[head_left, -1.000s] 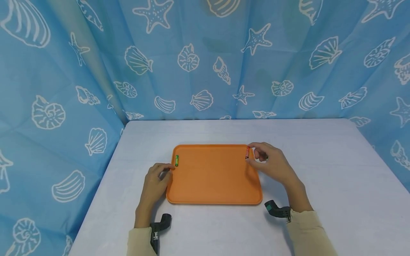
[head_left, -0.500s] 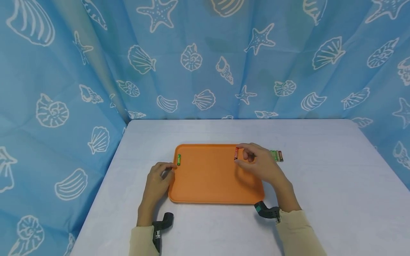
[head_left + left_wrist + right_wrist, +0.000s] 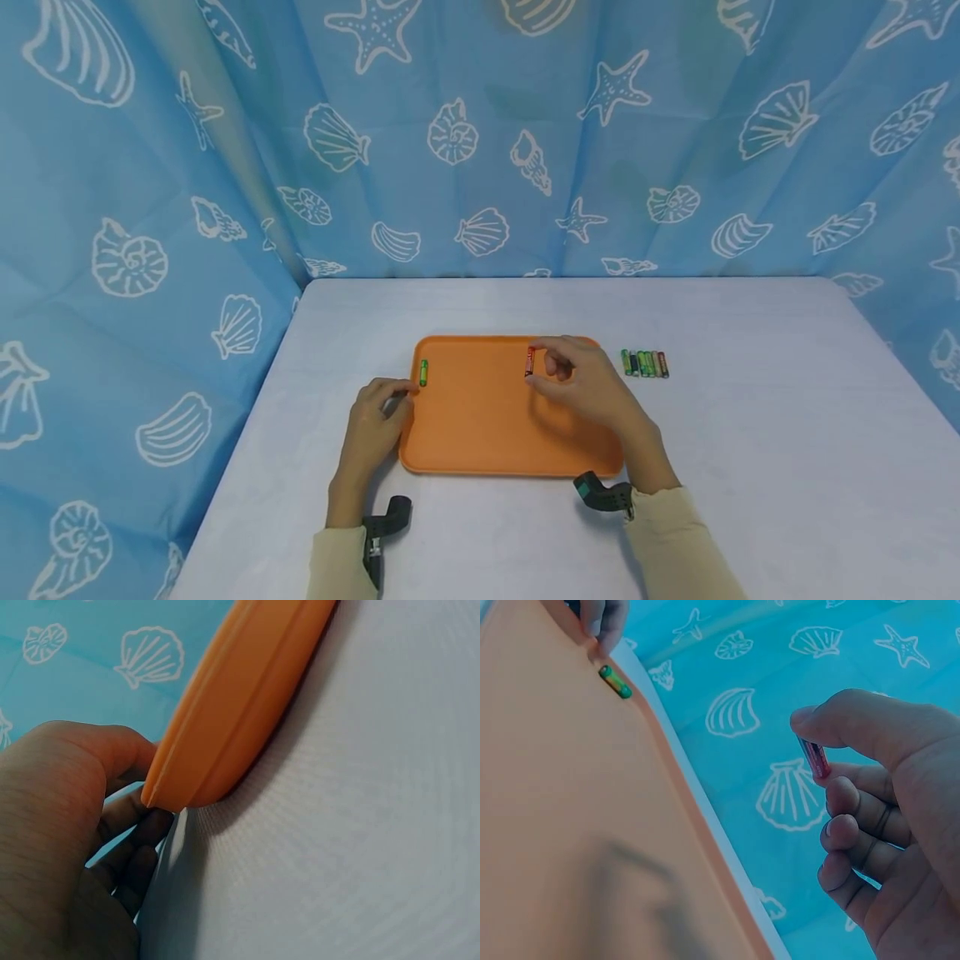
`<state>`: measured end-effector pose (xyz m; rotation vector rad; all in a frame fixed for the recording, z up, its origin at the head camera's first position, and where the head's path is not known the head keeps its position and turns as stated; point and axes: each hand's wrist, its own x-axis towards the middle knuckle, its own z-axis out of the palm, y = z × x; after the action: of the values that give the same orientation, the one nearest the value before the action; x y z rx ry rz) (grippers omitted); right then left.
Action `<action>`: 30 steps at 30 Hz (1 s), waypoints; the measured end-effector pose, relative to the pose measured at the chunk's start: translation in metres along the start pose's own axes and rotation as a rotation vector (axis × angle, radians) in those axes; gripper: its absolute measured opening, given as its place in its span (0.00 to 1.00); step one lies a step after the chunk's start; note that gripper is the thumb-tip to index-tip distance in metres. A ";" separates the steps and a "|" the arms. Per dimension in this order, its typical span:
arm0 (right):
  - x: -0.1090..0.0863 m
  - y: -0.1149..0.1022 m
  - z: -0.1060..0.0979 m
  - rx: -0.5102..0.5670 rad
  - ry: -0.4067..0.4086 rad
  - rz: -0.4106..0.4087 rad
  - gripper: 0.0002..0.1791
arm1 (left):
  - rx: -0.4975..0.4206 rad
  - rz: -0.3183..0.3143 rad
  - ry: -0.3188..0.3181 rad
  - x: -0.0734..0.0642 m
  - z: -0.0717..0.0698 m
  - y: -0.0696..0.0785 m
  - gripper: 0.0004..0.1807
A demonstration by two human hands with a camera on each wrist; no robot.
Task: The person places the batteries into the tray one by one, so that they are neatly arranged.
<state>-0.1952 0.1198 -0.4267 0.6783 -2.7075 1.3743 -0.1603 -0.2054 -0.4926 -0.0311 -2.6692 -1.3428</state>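
In the head view, my right hand (image 3: pixel 590 385) pinches a red battery (image 3: pixel 529 360) end to end between thumb and index finger. It holds the battery upright above the orange tray (image 3: pixel 468 429), right of the middle. From the right wrist, the red battery (image 3: pixel 814 757) shows between the two fingertips, the other fingers curled loosely below. A green battery (image 3: pixel 423 372) lies on the tray near its left rim. My left hand (image 3: pixel 372 427) grips that rim, index finger over the edge. The left wrist view shows the hand (image 3: pixel 82 817) at the tray wall (image 3: pixel 217 727).
Right of the tray, several batteries (image 3: pixel 646 364) lie side by side in a row on the white tabletop (image 3: pixel 787 433). A blue curtain (image 3: pixel 480 142) with shell prints hangs behind the table and along its left side. Dark camera mounts (image 3: pixel 603 493) sit on both wrists.
My right hand has carried the red battery leftward from the tray's right edge to over the tray, uncovering the battery row. The left hand stays at the rim; the whole view shifts slightly.
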 end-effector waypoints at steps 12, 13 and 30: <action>0.013 -0.010 0.028 0.007 -0.010 -0.002 0.22 | -0.013 0.013 -0.001 0.001 -0.001 -0.001 0.10; 0.014 -0.011 0.030 0.004 -0.015 -0.002 0.22 | -0.015 0.013 0.000 0.001 -0.001 0.000 0.10; 0.030 -0.020 0.058 -0.004 -0.123 -0.038 0.22 | 0.009 0.000 0.010 0.002 0.001 -0.002 0.09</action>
<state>-0.2047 0.0538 -0.4406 0.8365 -2.7723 1.3621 -0.1623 -0.2057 -0.4950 -0.0230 -2.6664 -1.3273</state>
